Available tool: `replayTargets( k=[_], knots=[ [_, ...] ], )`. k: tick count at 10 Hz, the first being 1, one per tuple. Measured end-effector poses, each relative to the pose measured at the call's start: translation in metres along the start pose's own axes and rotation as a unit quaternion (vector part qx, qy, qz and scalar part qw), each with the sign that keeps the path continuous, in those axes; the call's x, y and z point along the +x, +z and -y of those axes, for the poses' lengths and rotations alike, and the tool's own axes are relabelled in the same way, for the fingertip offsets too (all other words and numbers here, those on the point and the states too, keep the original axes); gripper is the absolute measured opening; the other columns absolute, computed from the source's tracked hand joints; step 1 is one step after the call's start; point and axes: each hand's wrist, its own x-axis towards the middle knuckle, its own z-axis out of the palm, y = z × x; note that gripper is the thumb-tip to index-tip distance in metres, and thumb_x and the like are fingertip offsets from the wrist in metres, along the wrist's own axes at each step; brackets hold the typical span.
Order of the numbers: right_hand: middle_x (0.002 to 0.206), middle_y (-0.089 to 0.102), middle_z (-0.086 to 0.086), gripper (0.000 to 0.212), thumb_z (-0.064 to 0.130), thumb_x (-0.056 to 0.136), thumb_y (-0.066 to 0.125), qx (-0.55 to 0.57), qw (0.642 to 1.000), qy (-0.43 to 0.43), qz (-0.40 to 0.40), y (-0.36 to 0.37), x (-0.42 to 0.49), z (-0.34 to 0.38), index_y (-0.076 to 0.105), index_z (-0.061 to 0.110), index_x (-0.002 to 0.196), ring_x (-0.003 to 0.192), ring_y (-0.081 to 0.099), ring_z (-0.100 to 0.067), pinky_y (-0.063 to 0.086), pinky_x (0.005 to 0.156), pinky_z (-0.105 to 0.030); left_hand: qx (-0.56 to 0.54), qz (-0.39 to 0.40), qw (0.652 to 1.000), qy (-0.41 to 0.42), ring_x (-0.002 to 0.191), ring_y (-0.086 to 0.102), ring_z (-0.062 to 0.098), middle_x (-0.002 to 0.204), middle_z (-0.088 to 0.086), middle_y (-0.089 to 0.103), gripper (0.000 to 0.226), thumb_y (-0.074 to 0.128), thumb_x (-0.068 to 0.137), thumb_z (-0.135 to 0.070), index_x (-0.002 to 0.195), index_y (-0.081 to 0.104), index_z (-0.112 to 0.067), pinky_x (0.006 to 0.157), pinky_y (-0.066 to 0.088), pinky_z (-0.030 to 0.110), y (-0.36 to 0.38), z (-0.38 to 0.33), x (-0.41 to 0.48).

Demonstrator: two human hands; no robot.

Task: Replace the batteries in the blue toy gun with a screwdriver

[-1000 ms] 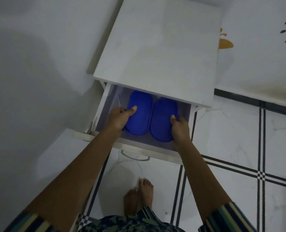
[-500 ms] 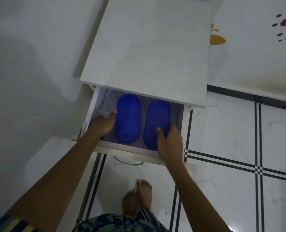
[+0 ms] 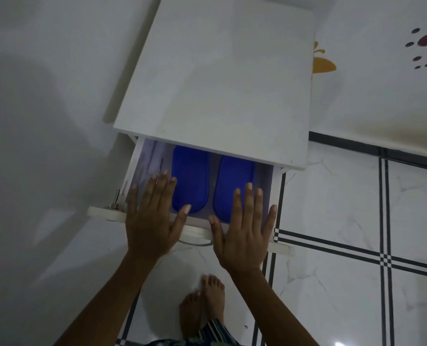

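An open white drawer (image 3: 142,156) of a small white cabinet (image 3: 219,78) holds two blue oval containers with lids, one on the left (image 3: 190,176) and one on the right (image 3: 234,178). A thin metal rod, perhaps a screwdriver shaft (image 3: 161,164), lies by the drawer's left wall. My left hand (image 3: 152,216) and my right hand (image 3: 244,228) hover flat over the drawer's front edge, fingers spread and straight, holding nothing. No blue toy gun is in view.
A white wall stands on the left. The floor (image 3: 344,221) is white marble tile with black stripes. My bare feet (image 3: 205,303) stand just before the drawer. A metal handle (image 3: 195,243) hangs on the drawer front.
Both hands have let go of the blue containers and drawn back toward me, rising over the drawer's front edge with the fingers spread. The containers now lie slightly apart.
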Motion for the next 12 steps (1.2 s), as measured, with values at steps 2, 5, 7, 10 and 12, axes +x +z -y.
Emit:
replayTargets(
  k=[2, 5, 7, 10, 12],
  knots=[
    [0.159, 0.022, -0.017, 0.081, 0.061, 0.093, 0.04, -0.018, 0.999, -0.03, -0.029, 0.009, 0.052, -0.009, 0.032, 0.003, 0.149, 0.149, 0.012, -0.03, 0.012, 0.119, -0.057, 0.057, -0.017, 0.998, 0.014, 0.147, 0.016, 0.028, 0.158, 0.011, 0.02, 0.072, 0.031, 0.095, -0.055, 0.149, 0.027, -0.007, 0.117, 0.012, 0.054, 0.011, 0.0, 0.052],
    [0.16, 0.016, -0.02, 0.11, 0.08, 0.081, 0.046, -0.004, 0.989, -0.147, -0.009, 0.017, 0.108, -0.026, 0.022, -0.002, 0.15, 0.15, 0.009, -0.034, 0.01, 0.121, -0.051, 0.074, 0.011, 0.983, 0.166, 0.147, 0.013, 0.025, 0.158, 0.011, 0.018, 0.095, 0.037, 0.083, -0.073, 0.149, 0.025, -0.006, 0.116, 0.011, 0.058, 0.013, 0.011, 0.106],
    [0.152, 0.035, -0.022, 0.083, 0.044, 0.085, 0.069, -0.01, 0.982, -0.166, -0.086, 0.037, 0.118, -0.034, 0.035, -0.003, 0.145, 0.144, 0.03, -0.034, 0.022, 0.12, -0.044, 0.065, -0.042, 0.978, 0.194, 0.144, 0.026, 0.025, 0.153, 0.012, 0.031, 0.074, 0.055, 0.09, -0.049, 0.146, 0.035, -0.006, 0.117, 0.02, 0.049, 0.027, 0.027, 0.113],
    [0.14, 0.053, -0.019, 0.047, 0.015, 0.09, 0.068, 0.06, 0.973, -0.142, -0.17, 0.04, 0.121, -0.03, 0.055, -0.001, 0.133, 0.133, 0.048, -0.031, 0.035, 0.114, -0.043, 0.018, -0.147, 0.978, 0.148, 0.134, 0.043, 0.023, 0.141, 0.011, 0.049, 0.045, 0.058, 0.095, -0.025, 0.135, 0.052, -0.006, 0.111, 0.033, 0.047, 0.036, 0.012, 0.113],
    [0.135, 0.058, -0.018, 0.043, 0.027, 0.096, 0.056, 0.146, 0.981, -0.108, -0.067, 0.002, 0.126, -0.03, 0.058, 0.001, 0.13, 0.128, 0.053, -0.031, 0.036, 0.111, -0.041, -0.024, -0.05, 0.987, 0.15, 0.124, 0.054, 0.029, 0.133, 0.017, 0.057, 0.042, 0.048, 0.095, -0.027, 0.124, 0.06, 0.0, 0.109, 0.033, 0.042, -0.001, 0.008, 0.121]
  ],
)
